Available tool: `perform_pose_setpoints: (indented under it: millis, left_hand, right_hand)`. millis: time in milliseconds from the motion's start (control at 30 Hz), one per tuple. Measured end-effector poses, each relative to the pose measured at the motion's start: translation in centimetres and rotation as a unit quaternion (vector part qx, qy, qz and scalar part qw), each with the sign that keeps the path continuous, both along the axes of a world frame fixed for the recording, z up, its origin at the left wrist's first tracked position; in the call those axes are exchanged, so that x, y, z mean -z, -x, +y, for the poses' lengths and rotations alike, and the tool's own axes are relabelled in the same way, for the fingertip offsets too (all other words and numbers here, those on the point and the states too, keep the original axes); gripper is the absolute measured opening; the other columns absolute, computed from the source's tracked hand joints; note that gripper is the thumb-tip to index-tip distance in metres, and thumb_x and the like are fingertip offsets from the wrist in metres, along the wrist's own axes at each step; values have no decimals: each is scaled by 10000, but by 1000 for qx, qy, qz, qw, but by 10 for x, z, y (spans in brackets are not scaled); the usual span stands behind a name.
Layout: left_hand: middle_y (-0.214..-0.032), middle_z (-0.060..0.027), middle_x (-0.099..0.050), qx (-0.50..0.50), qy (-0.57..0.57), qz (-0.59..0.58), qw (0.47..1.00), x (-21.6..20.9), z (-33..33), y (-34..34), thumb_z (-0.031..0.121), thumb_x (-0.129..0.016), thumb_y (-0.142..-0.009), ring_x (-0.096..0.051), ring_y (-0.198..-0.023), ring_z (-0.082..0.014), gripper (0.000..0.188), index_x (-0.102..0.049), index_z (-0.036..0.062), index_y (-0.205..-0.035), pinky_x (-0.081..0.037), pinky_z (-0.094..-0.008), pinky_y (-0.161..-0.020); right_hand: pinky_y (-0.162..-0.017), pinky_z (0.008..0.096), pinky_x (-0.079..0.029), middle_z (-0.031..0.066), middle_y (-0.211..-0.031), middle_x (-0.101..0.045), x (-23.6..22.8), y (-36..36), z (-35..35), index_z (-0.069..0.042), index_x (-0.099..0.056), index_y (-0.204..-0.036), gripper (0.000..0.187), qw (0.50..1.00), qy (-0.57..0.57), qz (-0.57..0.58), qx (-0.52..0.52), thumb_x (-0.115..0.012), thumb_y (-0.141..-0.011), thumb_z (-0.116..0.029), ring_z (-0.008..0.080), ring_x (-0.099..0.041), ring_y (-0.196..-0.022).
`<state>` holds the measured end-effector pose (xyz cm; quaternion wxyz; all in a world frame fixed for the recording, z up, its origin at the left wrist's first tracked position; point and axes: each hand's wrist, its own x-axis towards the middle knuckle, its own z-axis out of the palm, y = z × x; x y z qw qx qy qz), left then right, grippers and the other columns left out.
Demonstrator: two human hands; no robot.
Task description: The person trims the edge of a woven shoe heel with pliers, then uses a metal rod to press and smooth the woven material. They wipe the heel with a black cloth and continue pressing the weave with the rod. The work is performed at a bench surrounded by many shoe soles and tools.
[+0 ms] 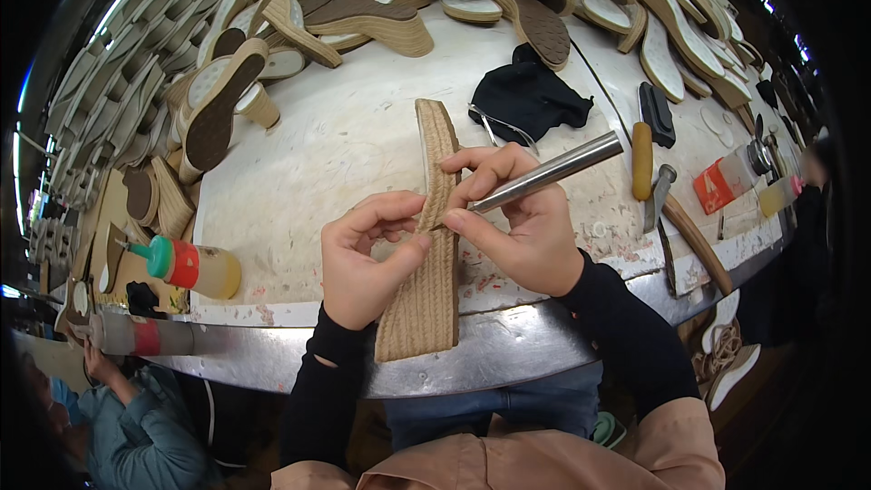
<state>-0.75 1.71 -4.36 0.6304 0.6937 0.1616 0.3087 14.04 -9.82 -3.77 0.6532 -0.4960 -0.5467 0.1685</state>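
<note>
A woven, rope-wrapped wedge shoe sole [419,313] stands on its side in front of me, its thick heel end toward the table's front edge. My left hand [363,254] grips it from the left, fingertips and thumb pressed on the braided wall. In my right hand [535,240] is a slim tool with a shiny metal handle [558,171], slanting up to the right. The tool's tip meets the braid between my two thumbs; its exact shape is too small to tell. The fingers of my right hand also touch the sole's right edge.
Piled wedge soles [372,23] line the back. A black cloth [526,95] lies beyond my right hand. At right are a yellow-handled tool [642,163], a hammer [694,240] and a red-labelled bottle [726,180]. A green-capped glue bottle [195,268] is at left, near another person [145,426].
</note>
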Motion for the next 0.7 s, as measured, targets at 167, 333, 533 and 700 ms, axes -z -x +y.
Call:
perform_pose_setpoints:
  millis: [167,333,533,700]
  left_hand:
    - [-1041,-120,-647,-6,0,5,1000,1,1,-1,-41,-678,-696,-584,-807,-96,286,-664,-25,-981,-452,-212,-710]
    - [-1050,-129,-639,-11,37,17,999,0,0,-2,-60,-658,-706,-584,-805,-100,277,-656,-35,-982,-473,-224,-729]
    - [-1058,-124,-627,-6,84,38,996,-6,-3,-1,-83,-631,-718,-591,-833,-111,303,-626,-60,-1020,-490,-235,-772]
    - [-1054,-120,-628,12,93,32,995,-5,0,0,-79,-630,-726,-593,-862,-115,303,-614,-72,-1028,-487,-237,-786]
  right_hand:
    - [-922,354,-413,93,-916,-594,-1,1,0,-35,-484,-913,257,1000,10,5,15,-676,-760,45,222,-520,-1115]
    - [-911,340,-419,126,-1001,-566,-1,7,2,-27,-512,-922,260,998,12,-22,61,-694,-744,27,202,-549,-1048]
    - [-910,315,-410,130,-1057,-545,-1,4,3,-30,-489,-955,286,990,-15,141,6,-682,-753,32,129,-562,-926]
    - [-888,294,-414,125,-1076,-539,-1,3,1,-29,-487,-957,278,998,6,70,4,-673,-759,32,112,-559,-893]
